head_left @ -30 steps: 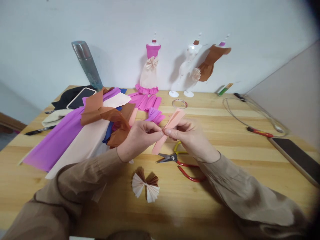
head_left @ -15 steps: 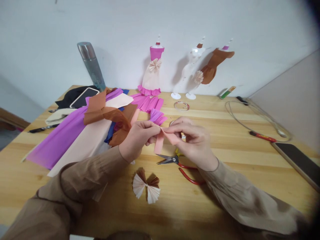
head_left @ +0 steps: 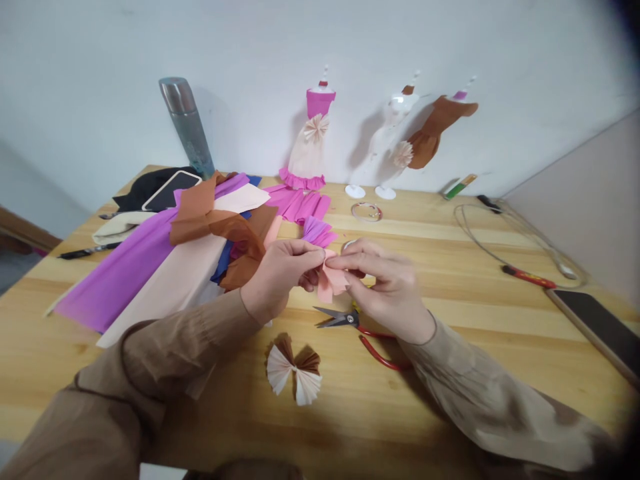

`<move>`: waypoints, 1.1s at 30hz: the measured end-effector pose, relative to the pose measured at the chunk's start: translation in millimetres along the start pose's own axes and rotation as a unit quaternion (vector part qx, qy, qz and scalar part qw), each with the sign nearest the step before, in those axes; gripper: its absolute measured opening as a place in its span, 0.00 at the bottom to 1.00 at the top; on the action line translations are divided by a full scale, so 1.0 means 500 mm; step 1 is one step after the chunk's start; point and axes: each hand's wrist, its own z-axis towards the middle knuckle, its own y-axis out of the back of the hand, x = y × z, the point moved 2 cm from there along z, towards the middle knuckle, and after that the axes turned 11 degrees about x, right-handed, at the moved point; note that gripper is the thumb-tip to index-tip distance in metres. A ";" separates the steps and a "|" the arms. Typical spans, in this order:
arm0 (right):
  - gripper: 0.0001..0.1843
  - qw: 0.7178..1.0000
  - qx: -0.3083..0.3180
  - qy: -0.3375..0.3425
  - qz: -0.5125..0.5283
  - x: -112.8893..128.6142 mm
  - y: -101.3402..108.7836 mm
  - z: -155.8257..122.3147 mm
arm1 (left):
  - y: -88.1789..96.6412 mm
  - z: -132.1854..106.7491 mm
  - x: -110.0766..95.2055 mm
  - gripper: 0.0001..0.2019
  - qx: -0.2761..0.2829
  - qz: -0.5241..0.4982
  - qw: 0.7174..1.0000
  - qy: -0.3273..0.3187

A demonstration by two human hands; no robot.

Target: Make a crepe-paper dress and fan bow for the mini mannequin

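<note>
Both my hands pinch a small folded strip of peach crepe paper [head_left: 330, 283] above the middle of the table. My left hand [head_left: 280, 272] grips its upper left end between thumb and fingers. Across from it, the thumb and forefinger of my right hand [head_left: 387, 283] close on the right side. Open-bladed scissors [head_left: 345, 320] with red handles lie just below, partly under my right hand. Nearer to me rests a pleated paper bow [head_left: 295, 372], cream below and brown above.
Crepe paper sheets [head_left: 127, 267] are piled on the left beside a steel flask [head_left: 187, 127]. Dress forms stand at the wall, one in a pink and cream paper dress [head_left: 310, 143], one in brown [head_left: 435, 130]. A phone [head_left: 600, 327] and a cable [head_left: 475, 237] lie on the right.
The peach strip has been folded over: its hanging tail and right end now sit closer together. My right fingers have shifted slightly on it. The view has moved a little.
</note>
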 end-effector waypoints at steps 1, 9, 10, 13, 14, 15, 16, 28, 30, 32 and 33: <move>0.13 1.000 0.004 -0.002 0.002 0.000 0.000 0.001 | -0.001 -0.001 0.000 0.11 0.009 0.002 1.000 0.000; 0.10 0.999 0.019 -0.020 0.019 -0.003 -0.002 0.005 | -0.001 0.000 0.003 0.10 0.016 -0.021 1.000 -0.002; 0.10 0.999 0.020 -0.017 0.019 -0.003 -0.002 0.005 | -0.001 0.001 0.004 0.10 0.013 -0.025 1.000 -0.002; 0.09 0.999 0.029 -0.010 0.008 -0.007 -0.003 0.003 | 0.000 0.004 0.008 0.09 0.018 -0.034 0.999 -0.001; 0.09 0.999 0.033 -0.006 0.001 -0.008 -0.003 0.003 | 0.001 0.004 0.009 0.09 0.020 -0.038 0.999 -0.001; 0.10 0.999 0.037 0.000 -0.007 -0.009 -0.003 0.002 | 0.001 0.005 0.010 0.09 0.021 -0.041 0.999 -0.001; 0.10 0.999 0.041 0.006 -0.015 -0.010 -0.003 0.002 | 0.002 0.006 0.011 0.09 0.023 -0.044 0.999 -0.001; 0.13 0.993 0.065 0.066 -0.079 -0.016 0.007 0.005 | 0.001 0.005 0.004 0.12 0.043 -0.072 0.996 -0.017; 0.14 0.991 0.063 0.076 -0.088 -0.019 0.008 0.004 | 0.003 0.006 0.006 0.12 0.040 -0.079 0.996 -0.026; 0.15 0.991 0.059 0.082 -0.085 -0.020 0.009 0.005 | 0.006 0.008 0.009 0.10 0.019 -0.101 0.994 -0.025; 0.16 0.992 0.056 0.083 -0.077 -0.021 0.011 0.005 | 0.008 0.009 0.011 0.10 0.008 -0.113 0.993 -0.024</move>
